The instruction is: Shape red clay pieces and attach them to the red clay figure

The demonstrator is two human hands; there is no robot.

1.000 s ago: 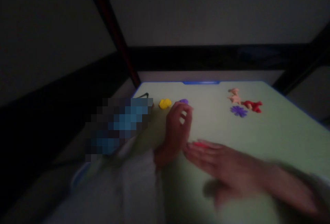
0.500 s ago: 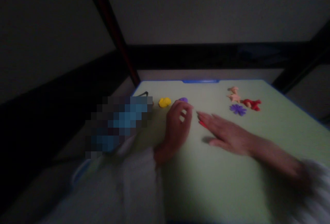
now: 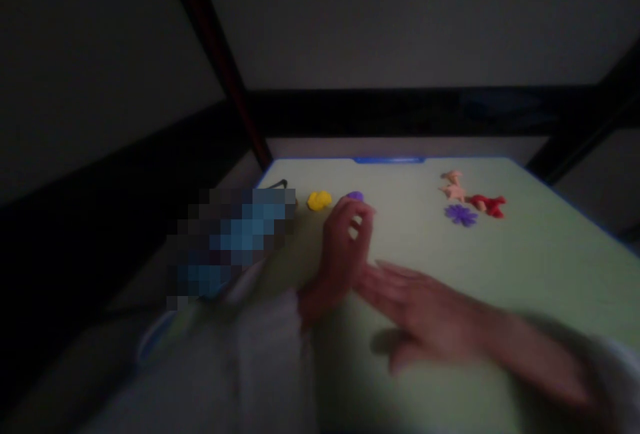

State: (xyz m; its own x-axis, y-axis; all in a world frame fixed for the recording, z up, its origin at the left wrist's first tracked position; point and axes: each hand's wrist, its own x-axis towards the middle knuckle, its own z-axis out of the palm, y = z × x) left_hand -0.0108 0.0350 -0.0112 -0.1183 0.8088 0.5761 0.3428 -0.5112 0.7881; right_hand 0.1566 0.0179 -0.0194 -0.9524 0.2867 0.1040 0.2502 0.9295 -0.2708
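My left hand (image 3: 346,241) is over the middle of the table, thumb and index finger brought together in a ring. Whatever may be between its fingertips is hidden. My right hand (image 3: 425,311) lies palm down and flat, slightly blurred, its fingers stretched towards my left wrist. A purple lump (image 3: 355,196) that looks like modelling clay sits just behind my left hand. To its left is a yellow lump (image 3: 319,201) of the same sort. The pale green table top (image 3: 395,234) is under both hands; what lies beneath my right palm cannot be seen.
At the back right are a purple flower-like shape (image 3: 461,215), peach-coloured pieces (image 3: 453,191) and a red piece (image 3: 493,206). A pixelated bluish object (image 3: 245,234) lies along the table's left edge. A blue strip (image 3: 389,160) marks the far edge.
My right hand has moved towards me and slightly left, nearer my left wrist. The red bit seen under its fingertips earlier no longer shows. My left hand has hardly moved.
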